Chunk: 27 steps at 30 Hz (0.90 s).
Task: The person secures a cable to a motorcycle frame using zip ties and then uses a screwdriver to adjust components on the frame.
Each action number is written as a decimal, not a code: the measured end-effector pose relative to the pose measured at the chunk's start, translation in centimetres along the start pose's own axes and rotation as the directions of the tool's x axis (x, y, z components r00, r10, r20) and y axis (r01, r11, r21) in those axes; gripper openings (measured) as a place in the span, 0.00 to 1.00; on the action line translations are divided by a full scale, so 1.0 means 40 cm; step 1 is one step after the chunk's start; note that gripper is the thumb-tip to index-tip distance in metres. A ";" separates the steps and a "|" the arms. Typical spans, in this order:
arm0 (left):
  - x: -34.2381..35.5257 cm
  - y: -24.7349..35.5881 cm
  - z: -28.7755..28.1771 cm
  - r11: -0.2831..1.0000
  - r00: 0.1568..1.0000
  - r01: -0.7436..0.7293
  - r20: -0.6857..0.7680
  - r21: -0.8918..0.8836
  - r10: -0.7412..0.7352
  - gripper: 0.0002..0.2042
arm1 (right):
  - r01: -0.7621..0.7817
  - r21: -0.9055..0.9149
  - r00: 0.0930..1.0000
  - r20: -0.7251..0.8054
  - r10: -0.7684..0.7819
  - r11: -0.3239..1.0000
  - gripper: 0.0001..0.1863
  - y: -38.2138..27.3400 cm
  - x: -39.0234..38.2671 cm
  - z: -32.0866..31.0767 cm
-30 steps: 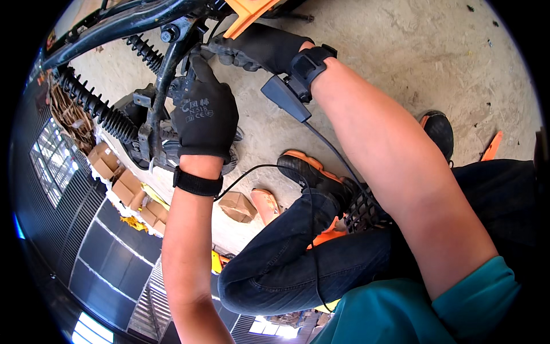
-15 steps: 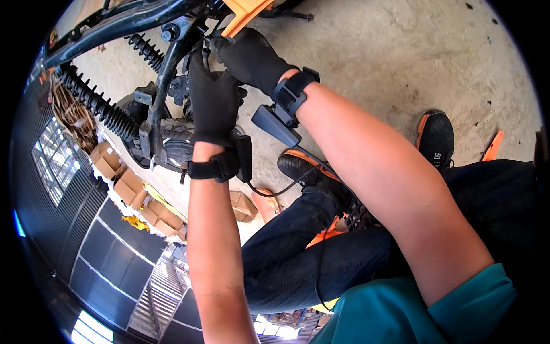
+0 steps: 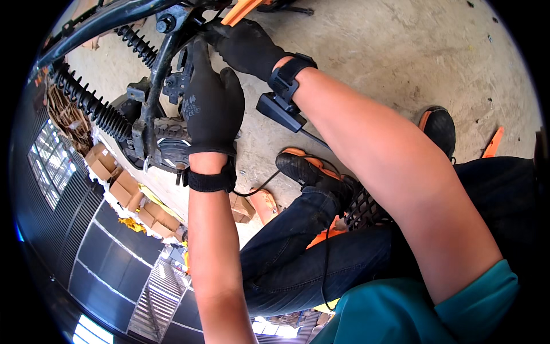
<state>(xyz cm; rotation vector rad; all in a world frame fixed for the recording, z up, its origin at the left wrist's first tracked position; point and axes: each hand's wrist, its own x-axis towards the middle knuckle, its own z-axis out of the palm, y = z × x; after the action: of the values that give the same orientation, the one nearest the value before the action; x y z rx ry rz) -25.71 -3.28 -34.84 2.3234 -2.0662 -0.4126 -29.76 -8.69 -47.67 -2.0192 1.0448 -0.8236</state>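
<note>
A black motorcycle-type frame (image 3: 97, 31) crosses the upper left. Black gloves cover both my hands. My left hand (image 3: 213, 109) reaches up along the frame's slanting tube (image 3: 154, 92), fingers stretched out and thumb apart, fingertips close under the dark joint. Beside those fingertips, my right hand (image 3: 246, 49) is closed, its fingers curled in at the frame. Whatever it grips there is hidden. An orange panel (image 3: 240, 11) passes just above the right hand. A large bolt head (image 3: 165, 23) sits on the frame left of my fingers.
Two coil-spring shock absorbers (image 3: 94, 106) and a wheel hub (image 3: 175, 150) are at left. Cardboard boxes (image 3: 127, 189) stand along the wall. A black cable (image 3: 326, 252) hangs near my legs. Orange parts (image 3: 492, 143) lie on the concrete floor (image 3: 378, 57) by my shoes (image 3: 309, 172).
My left hand has turned, showing more of its back, with its thumb raised. The right hand has shifted slightly up and left. The frame sits slightly higher and farther left in the picture.
</note>
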 end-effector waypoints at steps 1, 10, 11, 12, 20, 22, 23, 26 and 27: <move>-0.004 0.010 -0.015 0.993 0.997 0.046 0.060 0.112 -0.053 0.31 | 0.030 -0.048 0.999 0.043 -0.028 0.998 0.15 0.007 0.000 0.002; 0.082 0.037 -0.070 0.747 0.971 -0.118 0.234 0.654 -0.051 0.24 | -0.110 0.176 0.987 0.138 0.086 0.978 0.14 0.026 0.027 0.005; 0.086 0.035 -0.071 0.706 0.959 -0.141 0.272 0.693 -0.075 0.23 | -0.165 0.207 0.978 0.161 0.133 0.964 0.13 0.025 0.026 0.000; 0.090 0.031 -0.070 0.664 0.953 -0.163 0.290 0.729 -0.084 0.21 | -0.229 0.224 0.962 0.201 0.186 0.947 0.13 0.023 0.026 -0.005; 0.126 0.013 -0.041 0.660 0.965 -0.169 0.261 0.732 -0.042 0.17 | -0.046 0.236 0.997 0.065 0.031 0.971 0.10 0.016 0.013 -0.036; 0.130 0.019 -0.041 0.650 0.956 -0.192 0.289 0.735 -0.045 0.16 | -0.004 0.156 1.000 0.023 0.000 0.988 0.10 0.011 0.002 -0.034; 0.130 0.024 -0.044 0.684 0.965 -0.176 0.261 0.708 -0.022 0.15 | -0.017 0.204 1.000 0.011 0.016 0.979 0.10 0.006 -0.005 -0.031; 0.123 0.046 -0.050 0.736 0.966 -0.159 0.258 0.658 -0.021 0.13 | -0.054 0.198 0.998 0.029 0.049 0.979 0.09 -0.004 -0.019 -0.020; 0.125 0.052 -0.050 0.734 0.961 -0.116 0.261 0.669 -0.086 0.14 | -0.042 0.251 0.999 0.012 0.040 0.967 0.10 -0.002 -0.018 -0.016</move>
<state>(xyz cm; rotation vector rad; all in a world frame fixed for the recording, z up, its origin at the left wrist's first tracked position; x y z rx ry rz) -26.87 -8.78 -33.52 2.7359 -2.7419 0.0682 -30.54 -8.23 -47.41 -1.7800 0.9246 -0.8805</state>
